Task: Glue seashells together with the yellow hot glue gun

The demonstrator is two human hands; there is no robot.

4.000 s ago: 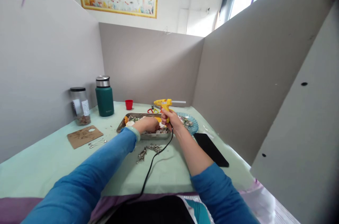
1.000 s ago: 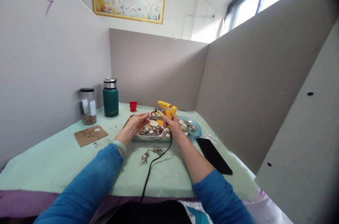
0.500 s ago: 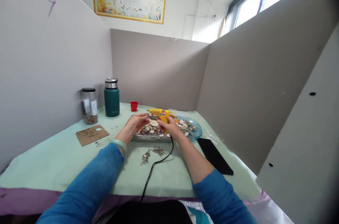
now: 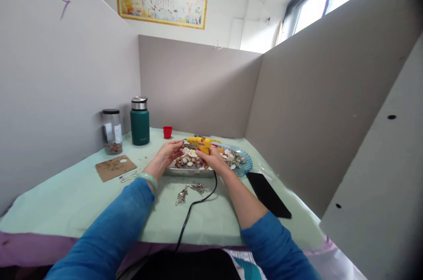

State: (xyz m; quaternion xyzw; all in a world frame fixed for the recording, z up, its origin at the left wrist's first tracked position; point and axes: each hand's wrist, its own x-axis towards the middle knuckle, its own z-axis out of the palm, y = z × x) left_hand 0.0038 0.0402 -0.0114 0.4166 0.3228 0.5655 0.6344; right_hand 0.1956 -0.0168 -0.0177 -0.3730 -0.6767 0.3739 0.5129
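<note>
A yellow glue gun is gripped in my right hand, its nozzle pointing left and its black cord running down toward the table's front edge. Close to that nozzle is my left hand, its fingers pinched together; whatever they hold is too small to make out. Below both hands stands a metal tray with shells and small stones. Several small metal clips lie in two little heaps in front of the tray.
A blue scalloped plate of small pieces sits right of the tray, with a black flat slab nearer me. On the left are a brown board, a lidded jar and a green bottle. A red cup stands behind.
My left hand has shifted slightly left, and the glue gun has turned a little in my right hand. Everything on the table stays where it was.
</note>
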